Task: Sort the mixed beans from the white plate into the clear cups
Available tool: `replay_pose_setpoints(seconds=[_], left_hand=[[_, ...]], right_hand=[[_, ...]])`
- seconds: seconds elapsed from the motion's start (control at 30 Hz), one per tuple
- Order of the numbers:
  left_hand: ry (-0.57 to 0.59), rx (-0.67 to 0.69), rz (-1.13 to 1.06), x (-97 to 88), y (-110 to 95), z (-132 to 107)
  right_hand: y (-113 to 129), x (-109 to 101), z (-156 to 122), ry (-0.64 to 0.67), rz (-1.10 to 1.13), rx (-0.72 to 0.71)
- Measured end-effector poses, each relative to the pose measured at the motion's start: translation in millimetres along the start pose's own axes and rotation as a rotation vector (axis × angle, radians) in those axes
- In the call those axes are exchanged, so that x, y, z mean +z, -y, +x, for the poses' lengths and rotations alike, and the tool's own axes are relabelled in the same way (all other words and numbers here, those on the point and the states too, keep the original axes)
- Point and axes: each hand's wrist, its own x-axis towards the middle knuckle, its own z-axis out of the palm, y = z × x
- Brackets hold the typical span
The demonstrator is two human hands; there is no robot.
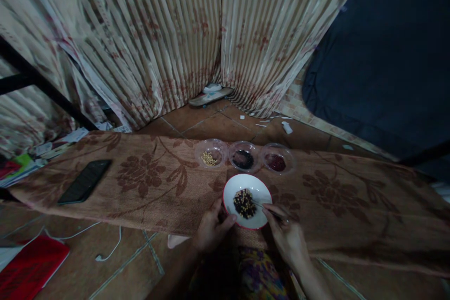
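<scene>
Three clear cups (243,155) sit in a row just beyond the white plate (262,192), each holding one bean colour. I see my left hand (211,229) pinching the plate's near rim, steadying it. My right hand (286,232) grips tweezers (265,207), tips in the mixed beans (244,203). Floral cloth (158,183) underneath; phone (84,181) far left of plate; curtains (168,33) behind.

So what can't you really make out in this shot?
Head view only:
- Tool in the right hand: thin, dim, too small to identify.
- Mixed grains on the white plate: too small to name.
- Left hand palm: turned away.
- Red item: cut by the frame edge.
</scene>
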Motion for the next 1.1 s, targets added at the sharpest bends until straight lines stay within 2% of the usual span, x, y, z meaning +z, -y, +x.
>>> replay_pose_setpoints(seconds=[0.23, 0.87, 1.1], left_hand=[[-0.023, 0.003, 0.011, 1.3, 4.1, -0.4], [0.019, 0.058, -0.053, 1.7, 8.1, 0.6], [0.0, 0.046, -0.055, 2.9, 7.4, 0.2]], right_hand=[[0.1, -0.6, -0.1, 0.008, 0.004, -0.013], [-4.3, -0.2, -1.4, 0.039, 0.015, 0.053], [-2.7, 0.9, 0.0, 0.021, 0.037, 0.023]])
